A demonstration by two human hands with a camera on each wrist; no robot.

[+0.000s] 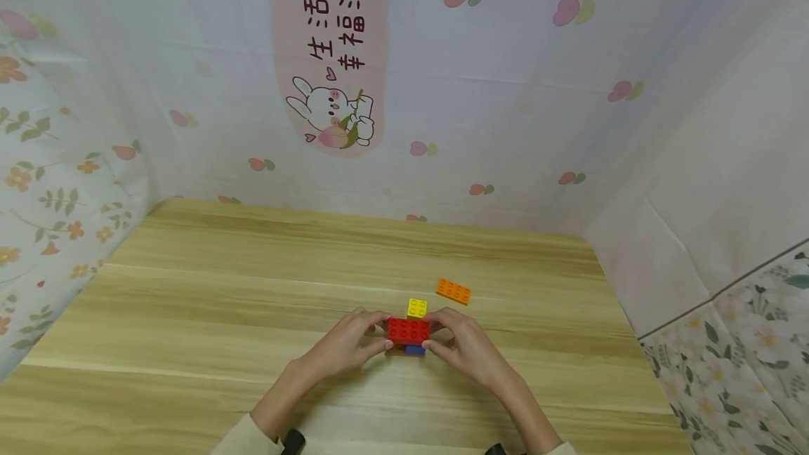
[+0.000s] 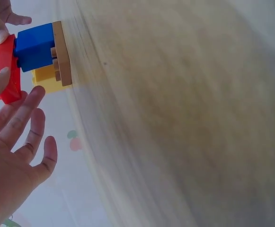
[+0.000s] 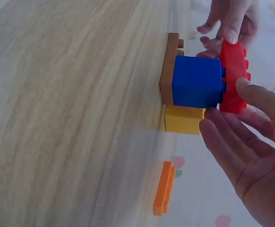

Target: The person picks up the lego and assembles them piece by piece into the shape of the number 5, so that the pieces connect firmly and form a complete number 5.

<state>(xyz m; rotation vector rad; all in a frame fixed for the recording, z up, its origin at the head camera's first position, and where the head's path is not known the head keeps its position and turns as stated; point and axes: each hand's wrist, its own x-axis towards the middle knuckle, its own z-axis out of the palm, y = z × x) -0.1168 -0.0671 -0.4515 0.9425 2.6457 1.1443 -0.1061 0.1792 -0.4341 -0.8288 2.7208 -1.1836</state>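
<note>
A red eight-stud toy brick [image 1: 408, 331] is held between both hands, over a blue brick [image 3: 197, 81]. My left hand [image 1: 354, 344] pinches its left end with thumb and fingers. The right end is pinched by my right hand [image 1: 466, 347]. In the right wrist view the blue brick's studs show in a narrow gap under the red brick, which touches or nearly touches them. The blue brick stands on a brown plate [image 2: 63, 54] lying on the table, whose studs are partly bare. Behind the blue brick is a yellow brick [image 1: 417, 308], partly hidden.
An orange flat brick [image 1: 454, 291] lies on the wooden table [image 1: 221, 286], behind and right of the hands. Patterned white cloth [image 1: 505, 125] hangs along the table's back edge and sides.
</note>
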